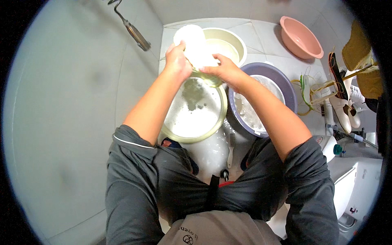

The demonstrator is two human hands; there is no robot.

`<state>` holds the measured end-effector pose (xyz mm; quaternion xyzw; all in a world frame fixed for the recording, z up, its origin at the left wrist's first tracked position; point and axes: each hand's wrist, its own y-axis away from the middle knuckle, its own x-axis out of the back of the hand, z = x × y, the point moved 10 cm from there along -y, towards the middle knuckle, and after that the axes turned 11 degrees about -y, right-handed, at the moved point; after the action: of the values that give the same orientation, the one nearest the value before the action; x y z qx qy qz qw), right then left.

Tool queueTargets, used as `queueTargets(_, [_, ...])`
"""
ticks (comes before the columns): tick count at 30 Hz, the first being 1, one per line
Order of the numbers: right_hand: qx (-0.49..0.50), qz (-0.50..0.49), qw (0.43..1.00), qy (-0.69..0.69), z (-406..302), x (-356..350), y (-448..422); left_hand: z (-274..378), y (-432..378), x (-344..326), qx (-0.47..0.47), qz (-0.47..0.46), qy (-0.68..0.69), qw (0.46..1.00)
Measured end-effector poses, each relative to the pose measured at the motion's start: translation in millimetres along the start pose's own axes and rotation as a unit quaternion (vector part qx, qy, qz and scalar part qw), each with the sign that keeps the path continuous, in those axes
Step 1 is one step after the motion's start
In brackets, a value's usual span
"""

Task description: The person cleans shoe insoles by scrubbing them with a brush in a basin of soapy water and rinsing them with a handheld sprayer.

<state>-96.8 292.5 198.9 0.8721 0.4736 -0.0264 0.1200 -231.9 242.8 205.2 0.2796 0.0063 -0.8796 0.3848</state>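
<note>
Both hands hold a pale, wet-looking item (196, 46) above a light green basin (224, 104). Glare washes out most of it, so I cannot tell whether it is cloth or a shoe; its lower end looks greenish. My left hand (178, 62) grips its left side, thumb up. On the right side, my right hand (225, 72) holds it with thumb and fingers near the lower end. Cloudy, foamy water (194, 116) fills the green basin. Beside it stands a purple-grey basin (289, 88) with suds and water, partly hidden by my right forearm.
Behind the hands sits a cream basin (240, 43). A pink basin (301, 39) leans at the back right. On the wet floor between my feet lies a scrubbing brush (230, 150). White shoes (341, 113) and a green-capped bottle (329, 148) are at right. A metal fixture (136, 35) hangs upper left.
</note>
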Motion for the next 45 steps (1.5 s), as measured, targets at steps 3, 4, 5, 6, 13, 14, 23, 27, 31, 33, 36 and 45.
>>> queueTargets(3, [-0.090, -0.121, 0.971, -0.184, 13, -23, 7, -5, 5, -13, -0.006, -0.016, 0.014, 1.000])
queueTargets(4, [-0.109, -0.130, 0.962, -0.214, 16, -26, 10, -5, 5, -9, -0.001, -0.005, 0.013, 1.000])
queueTargets(5, [-0.108, -0.132, 0.959, -0.226, 14, -30, 13, -5, 4, -5, 0.005, 0.005, 0.013, 1.000])
queueTargets(6, [-0.105, -0.142, 0.960, -0.219, 15, -33, 12, -5, 3, -1, 0.011, 0.015, 0.014, 1.000])
queueTargets(13, [-0.079, -0.104, 0.985, -0.116, 16, -24, 2, 9, -6, -9, -0.013, -0.070, 0.025, 0.997])
queueTargets(14, [-0.074, -0.085, 0.989, -0.091, 12, -22, 2, 11, -4, -17, -0.005, -0.117, 0.016, 0.993])
queueTargets(23, [-0.017, -0.048, 0.998, -0.045, -15, -28, 12, 10, 31, -73, 0.054, -0.349, 0.039, 0.935])
queueTargets(27, [-0.022, -0.040, 0.998, -0.051, -6, -31, 8, -7, 1, -60, 0.072, -0.321, -0.038, 0.943])
queueTargets(31, [-0.026, -0.041, 0.999, -0.014, -2, -47, 3, -4, -18, -40, 0.051, -0.366, 0.061, 0.927])
queueTargets(33, [-0.009, -0.055, 0.998, -0.010, 2, -27, 6, -22, -12, -52, 0.062, -0.181, -0.014, 0.981])
queueTargets(36, [0.003, -0.091, 0.995, -0.028, -1, -36, 7, -11, 2, -58, 0.069, -0.216, -0.016, 0.974])
queueTargets(45, [0.034, 0.062, 0.995, 0.075, -11, -9, 1, 14, 19, -66, 0.063, -0.208, -0.048, 0.975])
